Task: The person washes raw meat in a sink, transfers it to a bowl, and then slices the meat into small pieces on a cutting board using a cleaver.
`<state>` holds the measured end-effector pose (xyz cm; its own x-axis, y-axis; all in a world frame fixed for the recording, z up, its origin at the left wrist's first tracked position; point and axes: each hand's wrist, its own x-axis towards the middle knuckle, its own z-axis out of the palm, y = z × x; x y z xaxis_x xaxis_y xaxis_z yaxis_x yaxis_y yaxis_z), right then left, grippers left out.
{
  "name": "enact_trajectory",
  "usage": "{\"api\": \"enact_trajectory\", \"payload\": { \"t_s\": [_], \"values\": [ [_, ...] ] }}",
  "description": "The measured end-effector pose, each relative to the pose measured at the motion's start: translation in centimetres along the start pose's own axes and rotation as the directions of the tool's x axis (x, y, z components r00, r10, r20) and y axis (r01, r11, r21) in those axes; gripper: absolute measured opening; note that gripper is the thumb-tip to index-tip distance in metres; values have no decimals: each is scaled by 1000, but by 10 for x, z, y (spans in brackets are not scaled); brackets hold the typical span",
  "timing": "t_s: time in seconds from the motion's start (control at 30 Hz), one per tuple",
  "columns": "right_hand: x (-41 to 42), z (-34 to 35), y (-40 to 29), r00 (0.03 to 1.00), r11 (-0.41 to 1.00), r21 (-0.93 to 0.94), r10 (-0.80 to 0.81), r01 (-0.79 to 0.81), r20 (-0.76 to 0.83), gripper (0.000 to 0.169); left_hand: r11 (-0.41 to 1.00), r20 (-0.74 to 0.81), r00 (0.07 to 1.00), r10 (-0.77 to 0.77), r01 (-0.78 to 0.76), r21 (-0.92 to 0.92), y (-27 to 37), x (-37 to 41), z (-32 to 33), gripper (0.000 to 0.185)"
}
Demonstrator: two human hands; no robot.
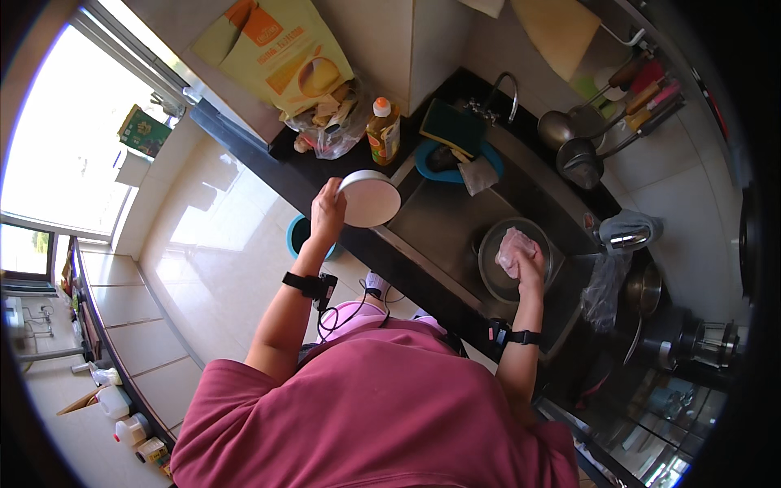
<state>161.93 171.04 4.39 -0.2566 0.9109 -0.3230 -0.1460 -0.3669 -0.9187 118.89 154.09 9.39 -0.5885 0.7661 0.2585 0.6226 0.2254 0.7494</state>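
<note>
My left hand (328, 210) grips the rim of a white round bowl (370, 199), tilted over the dark counter edge beside the sink. A pinkish cloth (512, 251) is bunched in my right hand (528, 262), above a round metal basin (493, 277) in the stainless-steel sink (436, 213). The basin seems to hold water. At the sink's far left corner sits a blue plastic basket (427, 163) with a green scouring pad (453, 129) and a pale pouch or cloth (479, 175).
A dish-soap bottle (383, 134) stands near a plastic bag of scraps (332, 131) on the counter. Behind the sink is a curved faucet (514, 97); ladles (556, 129) hang at the right. A metal pot (647, 290) stands beyond the sink. A blue bucket (293, 236) is on the floor.
</note>
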Motion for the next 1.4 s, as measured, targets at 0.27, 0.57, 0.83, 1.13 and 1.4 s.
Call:
{"api": "enact_trajectory", "payload": {
  "t_s": [0.27,0.57,0.83,1.13,1.4],
  "values": [
    [-12,-28,-15,990,995,4,-96,97,-101,49,774,21,786,618,-612,161,95,14,10,57],
    [-38,-67,-31,985,982,129,-120,135,-124,46,845,21,848,530,-526,-91,160,22,65,54],
    [-61,-77,-37,993,860,498,-85,113,-77,54,974,458,889,6,98,-204,182,7,135,39],
    [-74,-80,-56,960,499,858,-159,-123,230,63,794,620,781,-76,424,-436,180,-7,174,50],
    [-56,-90,-21,995,927,374,-74,41,74,61,757,587,800,-122,458,-466,176,-10,160,48]
  ]
}}
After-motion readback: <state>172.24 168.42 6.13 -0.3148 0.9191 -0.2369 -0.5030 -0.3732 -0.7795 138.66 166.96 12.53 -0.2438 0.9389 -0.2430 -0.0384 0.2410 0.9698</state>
